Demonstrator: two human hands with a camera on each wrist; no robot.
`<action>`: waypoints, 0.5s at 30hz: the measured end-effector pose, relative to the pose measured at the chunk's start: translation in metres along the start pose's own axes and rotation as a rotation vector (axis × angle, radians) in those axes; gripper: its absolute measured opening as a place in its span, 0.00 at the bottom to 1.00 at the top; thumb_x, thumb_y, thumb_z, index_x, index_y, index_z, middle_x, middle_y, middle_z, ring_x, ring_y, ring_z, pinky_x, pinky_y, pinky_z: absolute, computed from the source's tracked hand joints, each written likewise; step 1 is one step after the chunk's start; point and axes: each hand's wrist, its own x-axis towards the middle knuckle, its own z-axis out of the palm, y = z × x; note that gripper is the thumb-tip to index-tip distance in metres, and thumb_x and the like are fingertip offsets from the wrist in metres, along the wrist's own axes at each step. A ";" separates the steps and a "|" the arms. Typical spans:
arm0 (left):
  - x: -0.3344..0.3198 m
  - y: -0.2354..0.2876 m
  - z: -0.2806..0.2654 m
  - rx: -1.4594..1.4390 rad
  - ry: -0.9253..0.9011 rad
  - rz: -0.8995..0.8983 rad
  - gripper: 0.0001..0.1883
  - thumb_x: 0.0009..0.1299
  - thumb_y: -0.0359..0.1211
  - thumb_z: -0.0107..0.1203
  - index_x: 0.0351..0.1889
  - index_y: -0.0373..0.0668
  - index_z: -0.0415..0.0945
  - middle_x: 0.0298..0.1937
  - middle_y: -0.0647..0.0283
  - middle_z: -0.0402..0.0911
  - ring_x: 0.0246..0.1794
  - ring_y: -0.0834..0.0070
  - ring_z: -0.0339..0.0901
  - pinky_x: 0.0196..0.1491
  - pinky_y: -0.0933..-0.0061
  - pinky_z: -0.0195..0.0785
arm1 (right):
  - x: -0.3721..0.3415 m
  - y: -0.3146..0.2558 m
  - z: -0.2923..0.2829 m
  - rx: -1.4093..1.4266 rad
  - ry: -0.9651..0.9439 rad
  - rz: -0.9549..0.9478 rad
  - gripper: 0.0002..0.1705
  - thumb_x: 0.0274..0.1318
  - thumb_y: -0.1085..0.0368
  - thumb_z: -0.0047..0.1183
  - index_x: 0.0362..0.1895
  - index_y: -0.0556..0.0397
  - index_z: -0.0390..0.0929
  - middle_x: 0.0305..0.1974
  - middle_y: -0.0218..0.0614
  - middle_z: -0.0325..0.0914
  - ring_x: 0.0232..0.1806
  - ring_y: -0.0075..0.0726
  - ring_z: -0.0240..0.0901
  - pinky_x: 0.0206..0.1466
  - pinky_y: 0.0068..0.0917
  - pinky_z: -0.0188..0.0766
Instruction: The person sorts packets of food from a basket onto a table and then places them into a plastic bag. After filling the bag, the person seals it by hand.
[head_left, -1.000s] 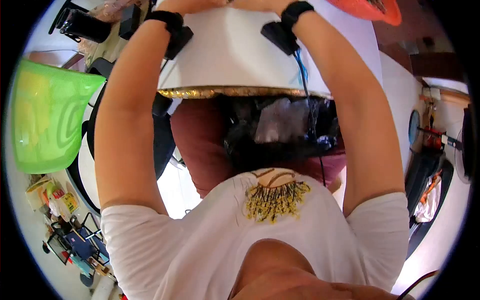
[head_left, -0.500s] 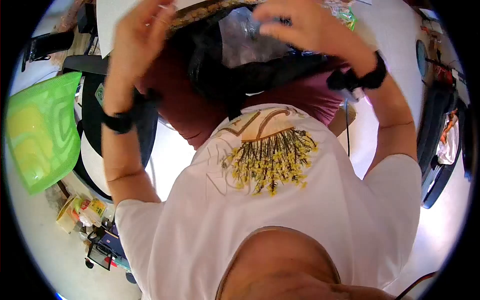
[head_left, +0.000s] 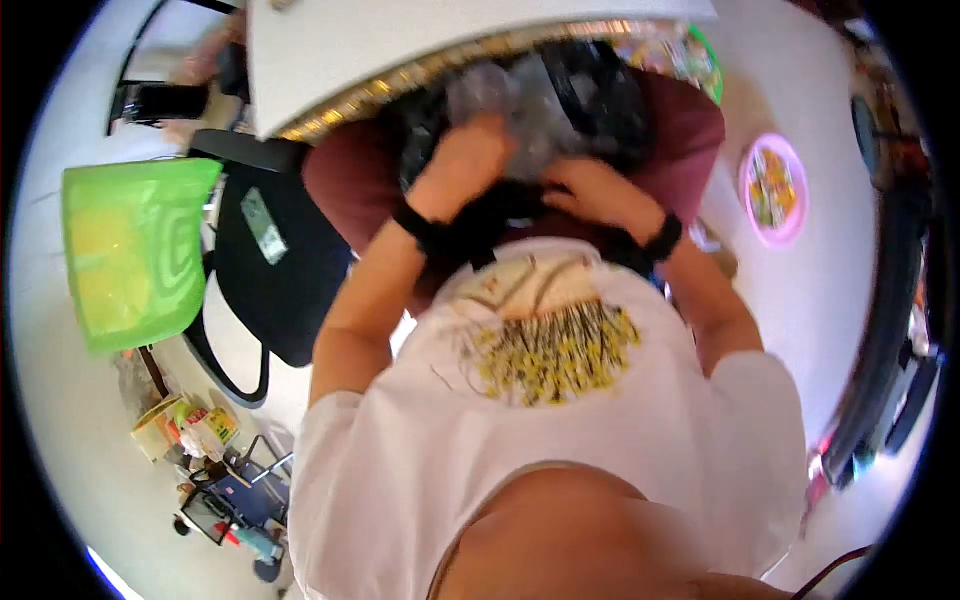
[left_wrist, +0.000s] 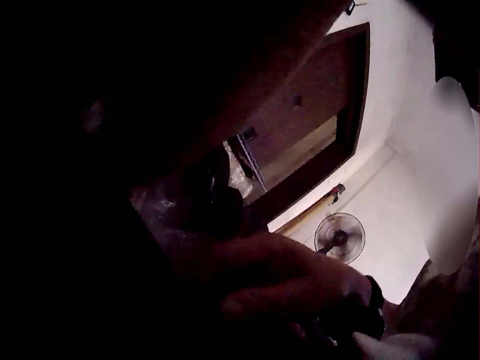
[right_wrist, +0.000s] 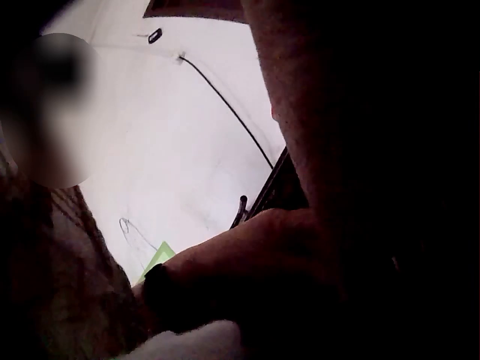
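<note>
Left hand (head_left: 472, 165) and right hand (head_left: 600, 192) are both down at the lap, a little apart, at a black plastic bag (head_left: 615, 105). Motion blur and dark wrist views hide the fingertips, so I cannot tell whether either hand is wide, narrow or gripping something. The left hand's fingers reach towards cloudy clear plastic (head_left: 540, 105) in the bag's mouth; the right hand lies at the bag's near edge, its fingers pointing inward.

Black bands circle both wrists. Nearest the head camera is a white shirt (head_left: 560, 450) with a print of yellow flowers on dark stems. Dark red trousers (head_left: 690, 125) show on either side of the bag, which rests between the thighs.

Just beyond the bag runs the gold-trimmed edge of a white bench (head_left: 400, 40). Right of the bench, a green-rimmed basket (head_left: 717, 75) holds small packets, and a pink basin (head_left: 747, 205) with colourful packets sits on the floor. On the left, a black chair (head_left: 290, 325) stands close by, next to a green mesh cover (head_left: 195, 260).

Farthest off, the left wrist view catches a round fan (left_wrist: 340, 238) before a pale wall (left_wrist: 397, 225), near a dark-framed doorway (left_wrist: 361, 82).
</note>
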 end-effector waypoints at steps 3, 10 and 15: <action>-0.003 0.004 -0.036 -0.131 0.228 0.086 0.04 0.59 0.31 0.57 0.30 0.41 0.77 0.45 0.54 0.78 0.44 0.53 0.77 0.43 0.56 0.72 | 0.003 -0.011 -0.011 0.070 0.121 0.005 0.12 0.54 0.60 0.57 0.35 0.57 0.77 0.35 0.49 0.76 0.41 0.58 0.73 0.45 0.46 0.70; -0.020 0.026 -0.112 -0.491 0.472 -0.089 0.05 0.62 0.27 0.57 0.35 0.38 0.77 0.39 0.57 0.81 0.37 0.65 0.79 0.40 0.70 0.72 | 0.001 -0.029 -0.037 0.263 0.293 0.033 0.25 0.47 0.59 0.65 0.49 0.55 0.73 0.47 0.46 0.75 0.50 0.50 0.73 0.50 0.39 0.70; -0.024 0.026 -0.117 -1.168 0.669 -0.327 0.09 0.74 0.30 0.47 0.33 0.39 0.74 0.33 0.64 0.83 0.30 0.84 0.75 0.33 0.82 0.68 | 0.004 -0.036 -0.042 0.817 0.272 -0.046 0.47 0.47 0.52 0.65 0.68 0.51 0.56 0.62 0.39 0.66 0.66 0.41 0.62 0.64 0.42 0.62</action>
